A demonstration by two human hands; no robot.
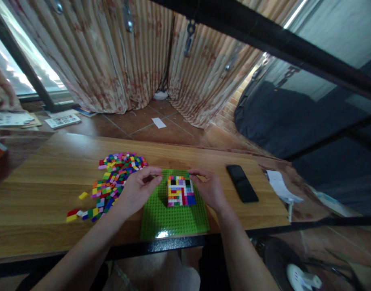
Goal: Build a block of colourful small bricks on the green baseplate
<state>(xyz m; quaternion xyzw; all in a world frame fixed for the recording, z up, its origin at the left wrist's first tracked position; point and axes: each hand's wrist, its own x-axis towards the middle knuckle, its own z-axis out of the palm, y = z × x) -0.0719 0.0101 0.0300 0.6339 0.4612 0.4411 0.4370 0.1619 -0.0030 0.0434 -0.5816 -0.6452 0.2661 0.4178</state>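
Observation:
A block of many-coloured toy bricks (181, 192) stands on a green studded baseplate (176, 222) at the table's front edge. My left hand (140, 189) hovers by the block's left side, over the baseplate's edge. Its thumb and forefinger come together in a pinch, and whatever is between them is too small to make out. At the block's far right corner, my right hand (210, 189) pinches a small green toy brick (188, 175) between thumb and forefinger. Loose toy bricks (106, 186) in many colours lie in a heap left of the baseplate, partly behind my left hand.
A black phone (241, 184) lies on the wooden table (46, 190) to the right. White papers (282, 186) are beyond the table's right end. Striped curtains (127, 60) hang behind, and a dark metal bar (264, 36) crosses above. A power strip (302, 279) sits low at right.

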